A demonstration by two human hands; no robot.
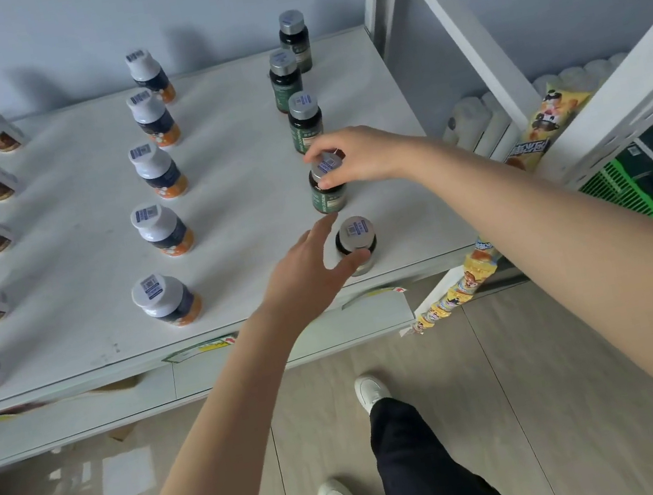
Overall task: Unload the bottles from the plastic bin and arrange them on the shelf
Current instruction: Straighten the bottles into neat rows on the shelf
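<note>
Bottle [328, 192], dark green, stands upright on shelf [238, 153], fourth in its column — right hand [356, 154] directly over it, fingers pinching the cap. Front bottle [357, 244] just nearer the edge; left hand [304, 277] spread, thumb touching it, fingertips near the pinched one's base. Green bin [611, 188] well right.

Yellow snack packet [546, 117] leaning beside white rolls [472, 121] at right, strip of small yellow sachets [454, 290] hanging down, grey wall [102, 25] rising behind, white shoes [369, 388] and black trousers [400, 452] standing on pale floor tiles [557, 381]
</note>
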